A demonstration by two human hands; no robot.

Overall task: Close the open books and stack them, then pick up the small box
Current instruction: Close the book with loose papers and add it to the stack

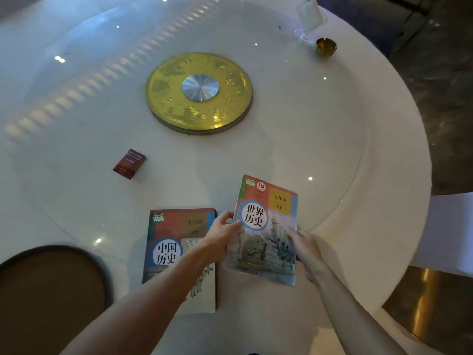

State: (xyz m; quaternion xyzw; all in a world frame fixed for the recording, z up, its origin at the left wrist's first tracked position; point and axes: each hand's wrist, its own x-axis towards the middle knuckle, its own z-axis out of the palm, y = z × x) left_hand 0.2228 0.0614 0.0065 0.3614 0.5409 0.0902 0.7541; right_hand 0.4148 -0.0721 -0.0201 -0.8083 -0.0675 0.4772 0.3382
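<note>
Two closed textbooks lie near the table's front edge. The left book (169, 242) lies flat, cover up, partly hidden by my left forearm. The right book (268, 226), with a ship on its cover, is tilted and held by both hands. My left hand (222, 234) grips its left edge, thumb on the cover. My right hand (304, 247) holds its right edge, fingers partly under it. The small dark red box (129, 163) lies apart on the glass, up and to the left of the books.
The round white table (396, 155) has a glass turntable with a gold disc (199, 93) at its centre. A small gold dish (325, 46) and a white paper item (310, 14) sit at the far right. A dark round tray (51, 290) is at the near left.
</note>
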